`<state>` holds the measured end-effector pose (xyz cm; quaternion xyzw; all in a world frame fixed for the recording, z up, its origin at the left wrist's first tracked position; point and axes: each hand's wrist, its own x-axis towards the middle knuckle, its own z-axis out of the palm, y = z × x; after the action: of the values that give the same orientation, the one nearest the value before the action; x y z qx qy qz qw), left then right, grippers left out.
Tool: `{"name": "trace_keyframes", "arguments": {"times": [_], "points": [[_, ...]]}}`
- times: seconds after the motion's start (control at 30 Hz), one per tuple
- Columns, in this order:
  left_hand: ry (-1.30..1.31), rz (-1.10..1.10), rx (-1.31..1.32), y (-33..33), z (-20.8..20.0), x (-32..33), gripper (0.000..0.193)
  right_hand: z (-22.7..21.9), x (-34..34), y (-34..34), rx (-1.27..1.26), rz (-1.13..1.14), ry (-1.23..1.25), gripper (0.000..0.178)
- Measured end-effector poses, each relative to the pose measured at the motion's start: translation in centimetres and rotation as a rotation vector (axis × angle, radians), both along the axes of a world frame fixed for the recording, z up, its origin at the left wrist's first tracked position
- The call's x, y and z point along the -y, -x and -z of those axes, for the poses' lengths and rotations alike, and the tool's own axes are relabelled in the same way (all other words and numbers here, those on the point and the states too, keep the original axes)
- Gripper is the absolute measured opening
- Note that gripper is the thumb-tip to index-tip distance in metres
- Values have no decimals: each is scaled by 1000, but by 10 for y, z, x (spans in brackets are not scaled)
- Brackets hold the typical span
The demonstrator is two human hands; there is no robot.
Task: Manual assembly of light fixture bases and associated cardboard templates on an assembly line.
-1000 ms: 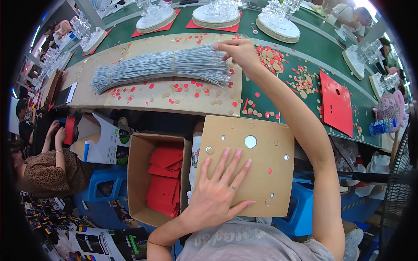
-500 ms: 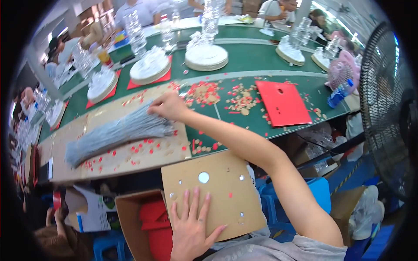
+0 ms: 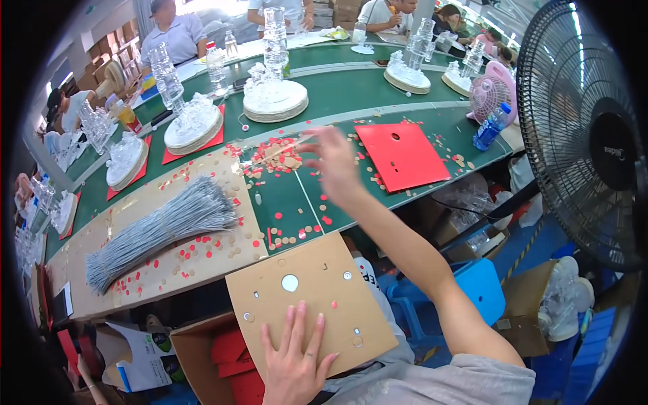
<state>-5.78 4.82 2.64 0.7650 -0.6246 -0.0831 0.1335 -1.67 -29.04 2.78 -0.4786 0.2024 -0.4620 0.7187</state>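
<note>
Right hand (image 3: 335, 165) has left the grey bundle (image 3: 162, 228).

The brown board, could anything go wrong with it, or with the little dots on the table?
Maybe two things. Only the left hand is resting on the brown board, so if that hand lifts, the board might slide, perhaps toward the open box next to it. And the right hand looks blurred, close to the loose red and brown dots, so a quick sweep might scatter some.
</note>
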Motion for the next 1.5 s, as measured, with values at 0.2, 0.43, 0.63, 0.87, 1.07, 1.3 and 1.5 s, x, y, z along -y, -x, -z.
{"name": "trace_keyframes", "arguments": {"times": [0.2,0.43,0.63,0.87,1.07,1.3,1.5], "points": [[-14,172,-115,1,-11,8,102,28,-10,280,360,538,-50,22],[-23,182,-56,-2,-3,10,103,24,-116,349,-723,344,14,30],[14,186,-62,5,-1,-1,109,169,-81,249,-426,-421,-502,81],[-47,123,-79,10,3,-15,117,193,-84,158,94,-93,-564,63],[-52,89,-51,6,-2,-14,116,154,-73,177,500,80,-554,35],[-39,179,-103,3,-6,-4,95,113,7,379,847,266,-190,23],[0,187,-116,0,-15,8,83,-50,-89,583,338,619,559,17]]}}
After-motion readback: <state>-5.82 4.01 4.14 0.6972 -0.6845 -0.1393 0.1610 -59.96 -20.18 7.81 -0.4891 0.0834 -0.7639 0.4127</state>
